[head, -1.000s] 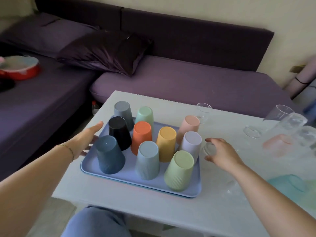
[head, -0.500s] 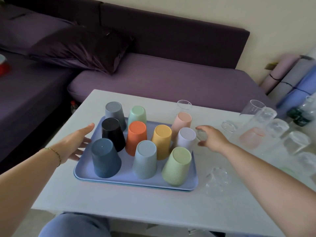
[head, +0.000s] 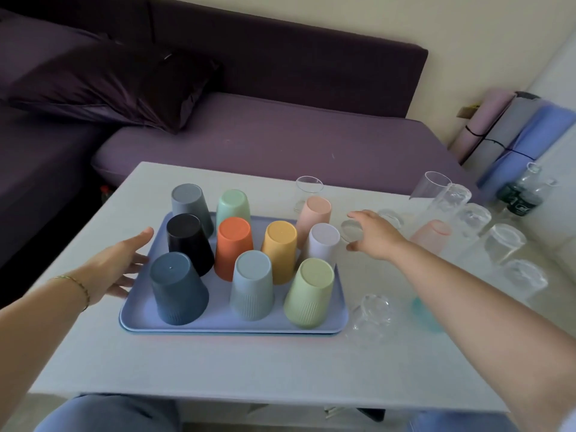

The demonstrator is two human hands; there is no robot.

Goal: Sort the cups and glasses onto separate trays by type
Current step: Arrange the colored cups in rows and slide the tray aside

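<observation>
Right hand [head: 378, 236] grasps a glass [head: 350, 231] beside the white cup [head: 322, 241]; left hand [head: 115, 266] fingers released by tray [head: 218, 322].

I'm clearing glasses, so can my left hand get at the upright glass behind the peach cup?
Probably not easily: the left hand is open, with the tray of upturned cups between it and the upright glass. The right hand, gripping a small glass, is nearer.

Purple sofa [head: 280, 141], cream wall [head: 405, 23], white table [head: 218, 363]
</observation>
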